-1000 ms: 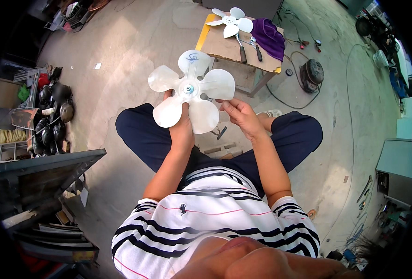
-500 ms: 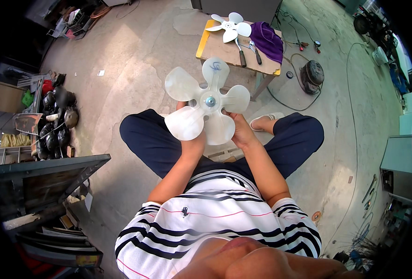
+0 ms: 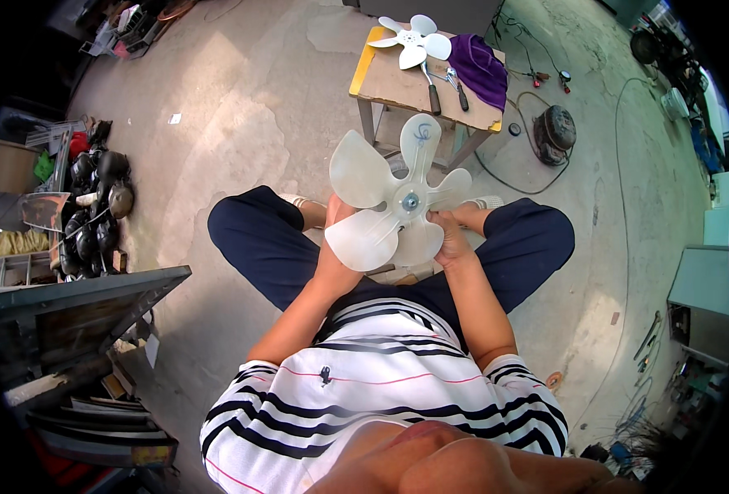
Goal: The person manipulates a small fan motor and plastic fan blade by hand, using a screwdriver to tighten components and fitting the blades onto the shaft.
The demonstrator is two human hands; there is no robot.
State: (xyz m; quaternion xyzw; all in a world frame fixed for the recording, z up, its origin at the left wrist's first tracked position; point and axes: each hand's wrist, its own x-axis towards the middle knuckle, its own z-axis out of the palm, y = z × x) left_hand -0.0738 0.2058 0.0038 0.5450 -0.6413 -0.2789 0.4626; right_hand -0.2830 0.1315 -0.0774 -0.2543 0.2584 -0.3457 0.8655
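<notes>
I hold a translucent white five-blade fan (image 3: 358, 167) in front of my lap, with a metal hub fitting (image 3: 410, 202) at its centre and a blue marking on the upper blade. My left hand (image 3: 335, 262) grips it from the left, its fingers partly hidden behind the blades. On the other side, my right hand (image 3: 451, 240) holds it near the hub, fingertips partly behind a blade. Beyond my knees, a low table (image 3: 372, 72) carries another white fan (image 3: 411, 55), a purple cloth (image 3: 475, 66) and tools with black handles (image 3: 434, 99).
A compressor (image 3: 554, 134) with hoses lies on the floor (image 3: 158, 214) right of the table. Dark compressors (image 3: 93, 210) are piled at left beside a dark metal panel (image 3: 93, 321). A pale cabinet (image 3: 704, 288) stands at the right edge, with loose bars and wires near it.
The fan has moved rightward and down over the last second and turned slightly. My left hand followed it; my right hand shifted its grip closer in, under the blades.
</notes>
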